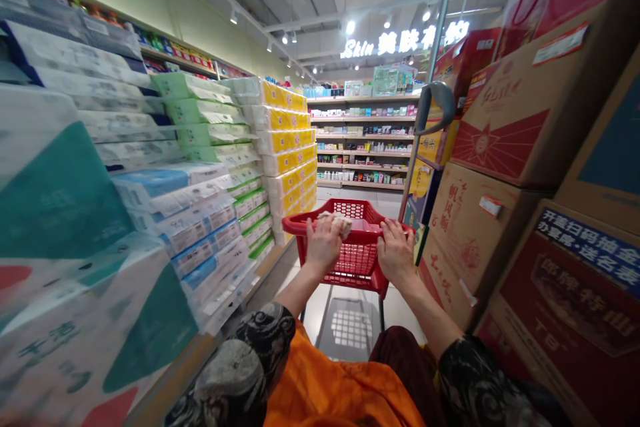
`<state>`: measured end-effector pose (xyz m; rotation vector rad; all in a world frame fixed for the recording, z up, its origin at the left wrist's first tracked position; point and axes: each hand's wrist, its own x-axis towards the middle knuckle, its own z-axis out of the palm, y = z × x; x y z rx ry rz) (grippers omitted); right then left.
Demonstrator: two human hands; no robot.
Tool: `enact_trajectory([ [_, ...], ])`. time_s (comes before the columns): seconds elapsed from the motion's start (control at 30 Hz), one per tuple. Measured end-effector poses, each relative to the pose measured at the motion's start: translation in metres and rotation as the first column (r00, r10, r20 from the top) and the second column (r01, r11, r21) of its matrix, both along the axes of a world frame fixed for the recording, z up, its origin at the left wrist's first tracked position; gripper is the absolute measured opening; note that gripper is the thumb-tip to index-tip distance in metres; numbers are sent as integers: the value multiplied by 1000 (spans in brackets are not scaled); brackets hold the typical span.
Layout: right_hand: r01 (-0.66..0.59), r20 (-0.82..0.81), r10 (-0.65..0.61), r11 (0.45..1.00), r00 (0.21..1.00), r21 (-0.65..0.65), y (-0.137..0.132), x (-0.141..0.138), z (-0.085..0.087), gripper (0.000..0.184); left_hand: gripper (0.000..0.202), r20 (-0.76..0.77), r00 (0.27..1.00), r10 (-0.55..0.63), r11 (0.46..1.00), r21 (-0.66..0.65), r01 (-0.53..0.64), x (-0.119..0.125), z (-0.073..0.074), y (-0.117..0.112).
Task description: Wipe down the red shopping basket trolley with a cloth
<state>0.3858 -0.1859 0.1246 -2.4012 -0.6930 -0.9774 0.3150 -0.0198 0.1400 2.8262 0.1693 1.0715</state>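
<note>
Left hand (324,245), cloth (336,220), right hand (396,253), red basket (357,260)

lit store sign (405,42): "skin 美肤" | red carton (575,293): "郎牌特曲", "开盖扫码抽金", "送名表"

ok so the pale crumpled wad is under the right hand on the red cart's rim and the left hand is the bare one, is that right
Not quite: the head view shows the pale crumpled wad under the left hand, not the right. The right hand is the bare one, and both rest on the rim of the red cart.
</note>
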Motion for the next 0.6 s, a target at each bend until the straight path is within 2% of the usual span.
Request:
enact_trajectory([
  [0.1,-18,12,18,1000,1000,-25,6,-4,4,41,39,-18,993,-121,992,37,121,15,4,-34],
  [0.17,-30,27,31,999,999,-28,8,-6,5,41,38,-13,988,-156,987,39,156,17,5,-36],
  [0.27,-36,39,37,999,999,-12,7,-4,3,40,38,3,993,-116,993,20,116,5,0,-7],
  [0.37,-24,11,24,1000,1000,19,4,-2,0,41,39,29,999,37,998,-43,-35,-10,-3,33],
  [0.43,-34,-5,34,999,999,35,6,-3,0,42,38,33,996,88,994,-61,-86,-15,-1,44],
  [0.5,-76,4,76,996,997,38,12,-8,3,41,34,32,998,53,997,-59,-51,-12,4,35],
  [0.6,-132,30,131,991,991,25,22,-15,8,41,27,35,999,-8,996,-89,11,3,14,-3],
])
